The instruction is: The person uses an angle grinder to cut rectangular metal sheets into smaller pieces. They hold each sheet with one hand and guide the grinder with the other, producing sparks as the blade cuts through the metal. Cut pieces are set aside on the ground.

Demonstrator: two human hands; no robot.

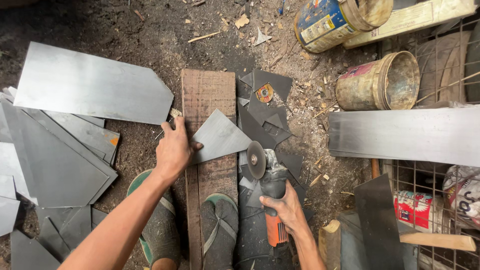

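Head cam looking straight down: left hand (173,150) pins a grey triangular metal sheet (220,136) flat on a wooden plank (207,92) lying on the dirt floor (150,30). Right hand (286,209) is wrapped around an orange angle grinder (270,192), its disc at the sheet's right-hand corner, off the plank's right edge.
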